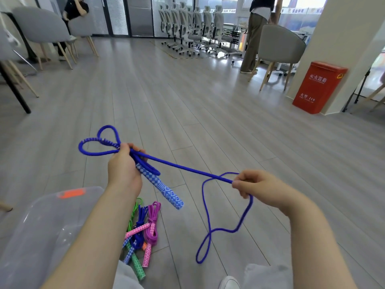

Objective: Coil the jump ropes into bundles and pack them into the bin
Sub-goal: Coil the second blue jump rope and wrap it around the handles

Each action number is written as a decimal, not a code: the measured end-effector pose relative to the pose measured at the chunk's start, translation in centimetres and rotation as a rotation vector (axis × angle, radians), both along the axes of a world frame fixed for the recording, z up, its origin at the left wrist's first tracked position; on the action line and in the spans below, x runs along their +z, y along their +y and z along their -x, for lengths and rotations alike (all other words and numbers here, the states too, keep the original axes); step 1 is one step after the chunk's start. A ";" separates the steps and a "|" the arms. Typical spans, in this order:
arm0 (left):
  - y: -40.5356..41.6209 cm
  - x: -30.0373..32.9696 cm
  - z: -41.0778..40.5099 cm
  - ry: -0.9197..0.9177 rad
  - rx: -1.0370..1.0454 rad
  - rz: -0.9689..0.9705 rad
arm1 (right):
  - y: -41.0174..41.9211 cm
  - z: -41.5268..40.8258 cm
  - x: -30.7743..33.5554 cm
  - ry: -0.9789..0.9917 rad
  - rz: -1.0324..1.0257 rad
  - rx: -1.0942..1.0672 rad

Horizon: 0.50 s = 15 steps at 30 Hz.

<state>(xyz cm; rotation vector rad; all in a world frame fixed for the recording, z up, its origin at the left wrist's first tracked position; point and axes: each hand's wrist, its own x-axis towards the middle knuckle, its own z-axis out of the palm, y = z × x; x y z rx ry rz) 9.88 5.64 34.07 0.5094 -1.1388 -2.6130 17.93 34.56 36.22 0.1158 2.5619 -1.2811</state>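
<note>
My left hand grips a blue jump rope where several loops bunch together. Two loops stick out to the upper left, and a blue patterned handle hangs down to the right. A taut stretch of the rope runs to my right hand, which pinches it. Below that hand the slack rope hangs down in a long loop towards the floor. A clear plastic bin with an orange latch stands at the lower left, partly behind my left forearm. A pile of green, pink and blue jump ropes lies on the floor beside it.
Grey wood floor stretches ahead. Grey chairs and a black table leg stand at the left. A red box sits against a pillar at the right, with a chair and a standing person behind. White office chairs line the back wall.
</note>
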 end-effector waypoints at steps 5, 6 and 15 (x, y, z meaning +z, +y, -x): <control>1.1 0.5 -0.8 -0.014 -0.010 0.246 | -0.4 0.0 1.0 0.209 0.198 -0.140; 1.7 0.7 -1.1 0.001 -0.072 0.308 | -1.1 0.2 1.2 0.246 0.239 -0.149; 5.5 1.3 -4.5 0.030 -0.650 0.845 | -5.5 1.5 0.0 0.407 0.072 -0.177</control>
